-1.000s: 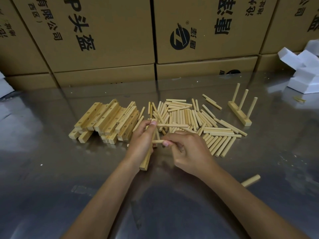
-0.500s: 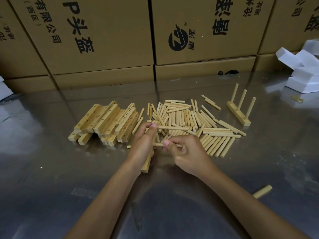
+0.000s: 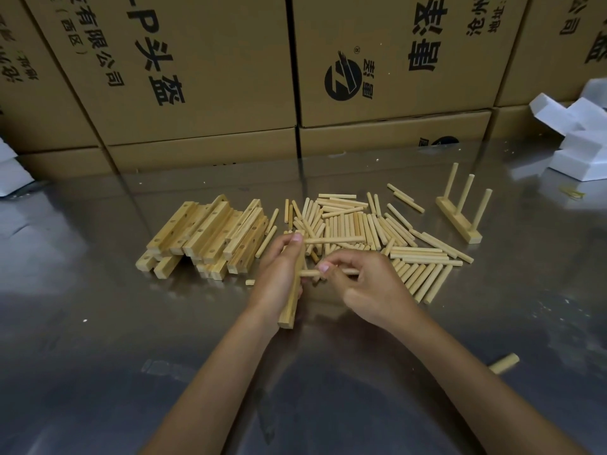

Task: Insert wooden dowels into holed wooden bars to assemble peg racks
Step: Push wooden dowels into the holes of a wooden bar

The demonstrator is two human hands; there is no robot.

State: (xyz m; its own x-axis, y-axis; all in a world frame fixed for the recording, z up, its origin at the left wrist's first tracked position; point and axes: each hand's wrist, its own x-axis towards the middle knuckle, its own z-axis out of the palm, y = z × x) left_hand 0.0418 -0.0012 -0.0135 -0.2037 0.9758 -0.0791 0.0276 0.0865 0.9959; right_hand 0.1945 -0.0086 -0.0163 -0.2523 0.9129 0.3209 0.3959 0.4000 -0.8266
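holed wooden bars (image 3: 210,234) are stacked on the metal table (image 3: 98,323) at left. one bar (image 3: 293,297) is gripped upright by the curled fingers of the left hand (image 3: 279,274); a dowel (image 3: 331,240) is seated near its top. a second dowel (image 3: 328,272) is pinched by the right hand (image 3: 364,284) against the bar. loose dowels (image 3: 377,231) are heaped behind, and a finished rack (image 3: 460,218) stands at right. cardboard boxes (image 3: 203,77) are closed; contents cannot be told.

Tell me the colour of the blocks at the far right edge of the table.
White, like foam: the blocks show in the head view.
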